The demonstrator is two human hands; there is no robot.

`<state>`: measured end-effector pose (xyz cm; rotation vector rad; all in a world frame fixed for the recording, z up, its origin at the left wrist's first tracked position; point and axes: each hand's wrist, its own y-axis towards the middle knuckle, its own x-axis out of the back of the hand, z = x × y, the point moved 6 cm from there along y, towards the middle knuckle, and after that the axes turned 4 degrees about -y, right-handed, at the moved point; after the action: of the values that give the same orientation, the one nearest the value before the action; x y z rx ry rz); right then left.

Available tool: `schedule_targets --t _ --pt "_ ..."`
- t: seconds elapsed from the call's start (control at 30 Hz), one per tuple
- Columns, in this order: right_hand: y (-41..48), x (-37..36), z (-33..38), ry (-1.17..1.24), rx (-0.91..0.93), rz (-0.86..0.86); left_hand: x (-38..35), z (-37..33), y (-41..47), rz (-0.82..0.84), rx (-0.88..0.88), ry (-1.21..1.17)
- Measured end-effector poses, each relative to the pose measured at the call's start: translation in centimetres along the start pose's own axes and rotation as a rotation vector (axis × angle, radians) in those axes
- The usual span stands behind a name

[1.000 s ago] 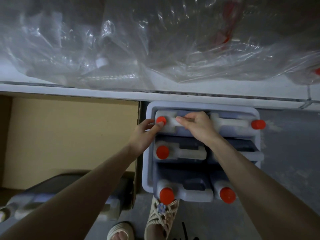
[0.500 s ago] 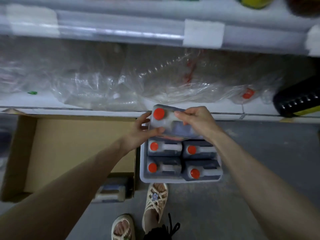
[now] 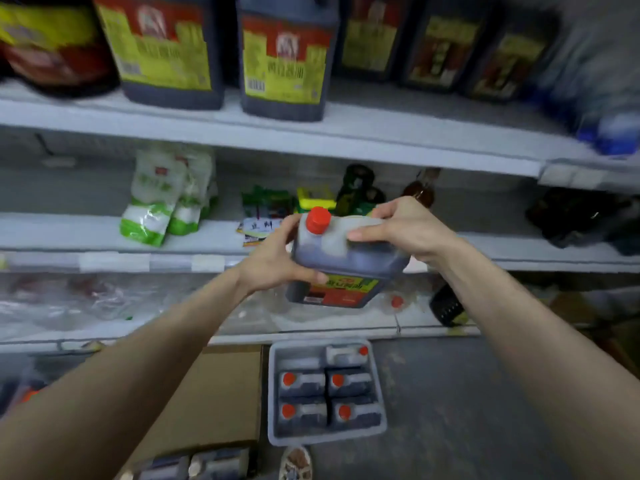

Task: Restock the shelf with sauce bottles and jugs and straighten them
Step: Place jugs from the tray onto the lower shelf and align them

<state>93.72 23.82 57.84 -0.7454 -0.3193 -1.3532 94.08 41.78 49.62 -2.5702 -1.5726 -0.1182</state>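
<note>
Both hands hold one dark sauce jug (image 3: 346, 261) in the air in front of the middle shelf (image 3: 104, 233). The left hand (image 3: 277, 261) clasps its side, and the right hand (image 3: 405, 230) curls round the pale top handle beside the red cap (image 3: 318, 220). Below on the floor, a grey plastic tray (image 3: 273, 393) carries five squarish red-capped jugs (image 3: 301, 382), beside an open cardboard box (image 3: 221, 393). Farther up, the top shelf (image 3: 381, 136) bears big yellow-labelled jugs (image 3: 284, 57).

Dark yellow-labelled plastic jugs (image 3: 282, 57) block my 12 o'clock; white upper shelf board's (image 3: 415, 124) front strip at 1 o'clock lies bare.
</note>
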Motion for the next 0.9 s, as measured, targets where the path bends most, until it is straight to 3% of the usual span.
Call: schedule_targets --t 0.2,0.47,0.67,0.9 --pt "-8.8 10.2 16.9 -0.092 0.227 -0.181 4.5 -19.1 -3.9 -0.105 -0.219 -0.034" --pt "-16.6 19.4 35.6 -0.159 0.511 -0.377 11.7 -40.2 -9.2 -0.233 -0.451 0.108" --pt "-17.8 22.4 46.0 -0.111 0.728 -0.444 17.6 -49.6 -12.0 -0.401 -0.565 0.230" --pt "-16.7 21.7 54.0 -0.143 0.835 -0.435 23.6 -53.6 -13.1 -0.475 -0.577 0.210"
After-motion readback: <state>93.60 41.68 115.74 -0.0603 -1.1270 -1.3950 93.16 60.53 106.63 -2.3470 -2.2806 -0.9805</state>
